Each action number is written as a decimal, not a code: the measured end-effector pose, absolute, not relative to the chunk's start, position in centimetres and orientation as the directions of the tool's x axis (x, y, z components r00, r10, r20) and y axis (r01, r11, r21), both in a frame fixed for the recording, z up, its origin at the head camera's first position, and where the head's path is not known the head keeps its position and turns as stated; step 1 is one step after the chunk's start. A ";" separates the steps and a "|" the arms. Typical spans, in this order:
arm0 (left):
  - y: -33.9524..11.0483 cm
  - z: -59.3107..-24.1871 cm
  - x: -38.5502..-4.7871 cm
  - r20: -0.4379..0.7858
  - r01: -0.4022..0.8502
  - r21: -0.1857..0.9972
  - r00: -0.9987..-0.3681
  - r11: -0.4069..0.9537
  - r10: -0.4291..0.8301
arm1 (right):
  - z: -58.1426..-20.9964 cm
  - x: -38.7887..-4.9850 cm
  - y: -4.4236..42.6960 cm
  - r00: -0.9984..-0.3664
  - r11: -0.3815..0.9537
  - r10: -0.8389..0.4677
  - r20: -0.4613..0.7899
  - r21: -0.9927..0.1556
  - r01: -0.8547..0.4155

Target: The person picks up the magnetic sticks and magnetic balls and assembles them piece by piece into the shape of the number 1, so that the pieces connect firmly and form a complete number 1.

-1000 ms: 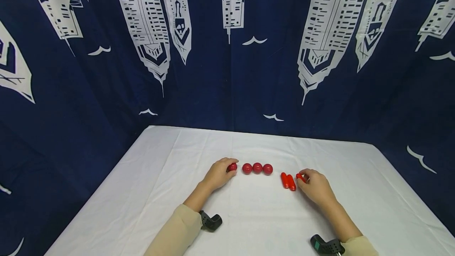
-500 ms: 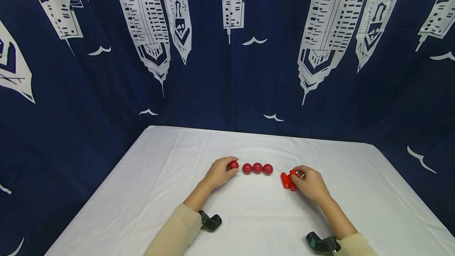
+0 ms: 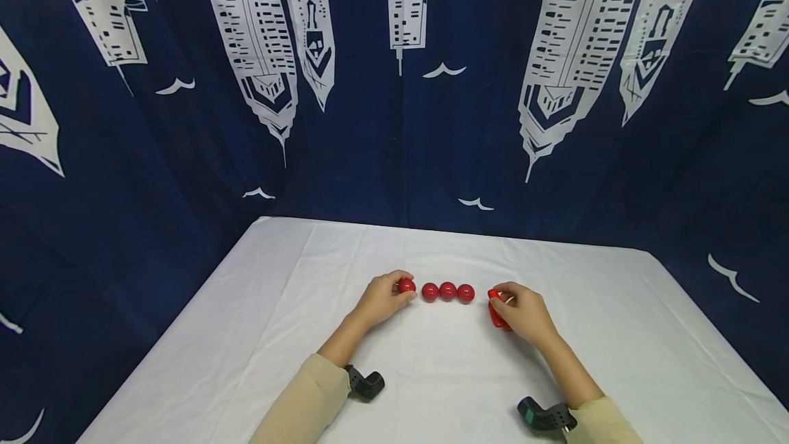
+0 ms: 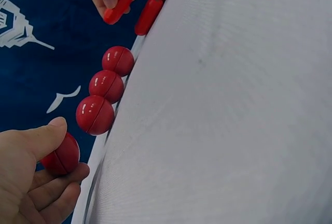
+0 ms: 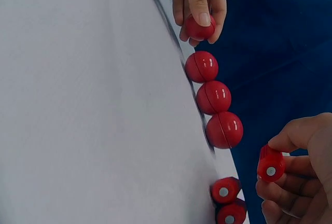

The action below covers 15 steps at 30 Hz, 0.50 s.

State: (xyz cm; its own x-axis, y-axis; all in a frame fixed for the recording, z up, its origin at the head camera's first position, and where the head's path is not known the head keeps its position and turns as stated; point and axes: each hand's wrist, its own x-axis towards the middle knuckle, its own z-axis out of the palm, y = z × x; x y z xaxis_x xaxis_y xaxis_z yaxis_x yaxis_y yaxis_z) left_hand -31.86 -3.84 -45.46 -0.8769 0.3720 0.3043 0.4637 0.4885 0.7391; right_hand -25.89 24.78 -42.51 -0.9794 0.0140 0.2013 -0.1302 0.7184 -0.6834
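Observation:
Between the thumb and fingers of my left hand [image 3: 377, 302] is a red ball [image 4: 63, 155], just left of three more red balls [image 3: 448, 292] lined up on the white cloth. These have a seam around them and touch one another. My right hand [image 3: 527, 312] pinches a short red rod [image 4: 121, 3], with a silver disc on its end in the right wrist view. That rod is raised over two similar red rods [image 5: 226, 190] lying side by side, right of the balls. In the head view the right fingers partly cover these two.
A white cloth [image 3: 308, 259] covers the table. Behind it hangs a dark blue curtain [image 3: 370, 156] printed with white buildings. Dark devices sit at the left wrist [image 3: 366, 385] and the right wrist [image 3: 545, 415].
My right hand has lifted its rod and carried it leftward, from beside the two lying rods to above them. The left hand, still with its ball, has shifted only slightly.

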 end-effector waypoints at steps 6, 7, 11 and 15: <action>-3.7 -45.6 -32.0 0.301 0.446 0.766 -0.885 0.463 0.354 | -42.5 -26.4 23.8 -0.975 0.712 0.009 0.224 -0.685 -0.151; -3.7 -45.7 -32.1 0.300 0.442 0.773 -0.887 0.456 0.351 | -42.5 -26.5 23.7 -0.973 0.709 0.006 0.229 -0.687 -0.157; -3.6 -45.8 -32.1 0.289 0.415 0.806 -0.898 0.422 0.333 | -42.5 -26.7 23.0 -0.974 0.680 -0.003 0.227 -0.713 -0.168; -3.5 -45.8 -32.0 0.269 0.386 0.832 -0.909 0.398 0.319 | -42.5 -26.9 22.3 -0.977 0.658 -0.001 0.212 -0.736 -0.160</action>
